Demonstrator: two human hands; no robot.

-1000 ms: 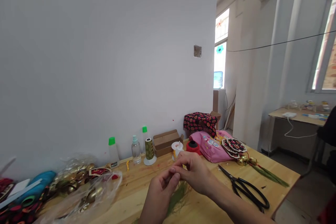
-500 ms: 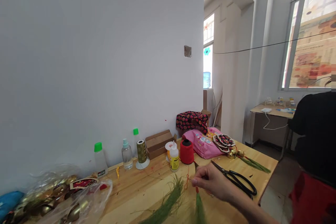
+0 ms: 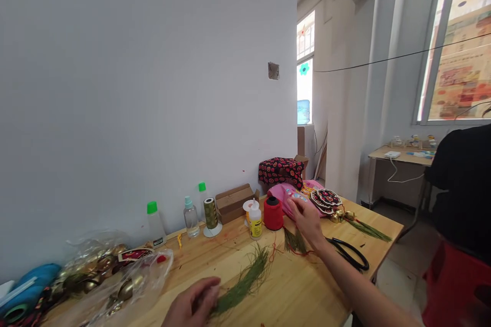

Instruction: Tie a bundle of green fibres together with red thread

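At the lower edge, my left hand [image 3: 195, 302] has its fingers apart and slightly bent. Its fingertips are beside the near end of a bundle of loose green threads [image 3: 245, 285] on the table. My right hand [image 3: 307, 220] is raised beside the red thread spool [image 3: 273, 213], with thumb and forefinger pinched; anything between them is too small to make out. Below its wrist is a green tassel [image 3: 293, 240], with red thread around it; I cannot tell whether they touch. Black-handled scissors [image 3: 348, 254] lie partly hidden behind my right forearm.
A yellow-labelled glue bottle [image 3: 255, 220], an olive thread spool [image 3: 210, 213] and a spray bottle [image 3: 191, 218] stand along the wall. Brass bells in plastic [image 3: 126, 288] lie left. A pink bag [image 3: 286, 196] and tasselled ornaments [image 3: 326, 199] lie right. A person in black [image 3: 460, 189] sits beyond.
My left hand has entered beside the green bundle. My right hand has moved up and away from the near tassel position, where no tassel hangs from it now. The view has shifted slightly.
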